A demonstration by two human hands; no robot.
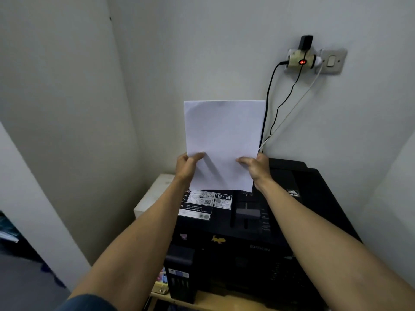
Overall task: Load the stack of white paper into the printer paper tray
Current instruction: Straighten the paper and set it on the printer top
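The paper (222, 144) stands upright at the centre of the frame, held above the rear of the black printer (258, 232), its lower edge just over the labelled tray (202, 204) behind the lid. The left hand (187, 167) grips the lower left edge, thumb across the front sheet and the other fingers behind; the right hand (254, 168) pinches the lower right edge the same way. The sheets are not yet in the slot.

To do this step well, I would keep the stack square and the bottom edge level, lower it straight down into the rear feed, and avoid bending the corners. The dark slider (247, 212) at centre looks like an edge guide; it probably needs setting against the paper afterwards. The cables (268, 108) hanging just right of the stack should be kept from snagging.
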